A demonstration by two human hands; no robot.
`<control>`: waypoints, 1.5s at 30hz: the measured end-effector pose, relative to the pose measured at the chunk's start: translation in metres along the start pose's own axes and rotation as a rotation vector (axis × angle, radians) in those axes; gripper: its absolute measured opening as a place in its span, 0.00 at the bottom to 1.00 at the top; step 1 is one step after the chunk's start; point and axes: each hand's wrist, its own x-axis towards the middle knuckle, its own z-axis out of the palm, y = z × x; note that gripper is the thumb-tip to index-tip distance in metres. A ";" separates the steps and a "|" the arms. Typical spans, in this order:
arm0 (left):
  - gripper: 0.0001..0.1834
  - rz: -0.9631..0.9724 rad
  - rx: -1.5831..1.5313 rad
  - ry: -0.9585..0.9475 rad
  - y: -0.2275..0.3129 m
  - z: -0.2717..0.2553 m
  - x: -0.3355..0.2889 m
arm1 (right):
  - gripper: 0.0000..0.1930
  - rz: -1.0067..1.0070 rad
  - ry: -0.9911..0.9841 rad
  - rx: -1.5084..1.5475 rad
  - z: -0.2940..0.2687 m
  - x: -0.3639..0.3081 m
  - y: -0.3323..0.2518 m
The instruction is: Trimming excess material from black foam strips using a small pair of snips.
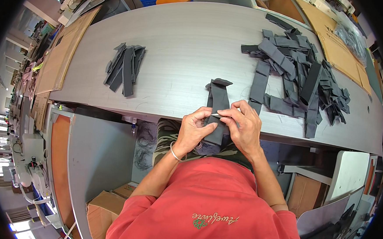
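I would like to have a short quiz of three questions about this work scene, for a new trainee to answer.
1. Multiple choice: where does the larger pile of dark strips lie?
A: on the left side of the table
B: on the right side of the table
C: on the person's lap

2. True or false: the left hand is apart from the strip in front of the person.

3. Fill in: the pale band is worn on the ____ wrist.

Key: 1: B. 2: False, its fingers grip that strip. 3: left.
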 end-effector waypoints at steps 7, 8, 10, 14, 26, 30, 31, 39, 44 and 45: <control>0.09 0.140 0.093 0.012 0.013 0.000 0.001 | 0.14 0.313 -0.001 0.464 -0.003 0.000 0.005; 0.09 0.141 0.093 0.012 0.014 0.001 0.001 | 0.14 0.312 0.000 0.464 -0.003 0.002 0.000; 0.09 0.239 0.165 -0.020 0.014 0.003 0.000 | 0.14 0.286 0.002 0.393 0.000 0.004 -0.013; 0.10 0.164 0.235 -0.095 0.021 0.005 -0.004 | 0.09 0.420 -0.028 0.619 0.008 -0.002 0.004; 0.09 0.122 0.223 -0.056 0.026 0.004 -0.005 | 0.13 0.376 -0.086 0.529 0.007 -0.007 0.009; 0.10 0.171 0.451 0.009 0.029 0.001 -0.008 | 0.12 0.492 0.071 0.698 0.007 -0.004 0.030; 0.11 0.322 0.619 -0.027 0.032 0.004 -0.007 | 0.15 0.448 0.047 0.707 0.010 -0.002 0.019; 0.24 0.370 0.568 0.117 0.026 0.001 0.009 | 0.25 0.641 -0.095 0.972 0.006 0.005 0.013; 0.26 0.052 0.206 0.012 0.027 0.000 0.042 | 0.23 0.596 -0.134 1.120 0.012 0.003 0.005; 0.28 0.026 0.353 -0.053 0.026 0.000 0.046 | 0.23 0.567 -0.116 1.124 0.015 0.002 0.006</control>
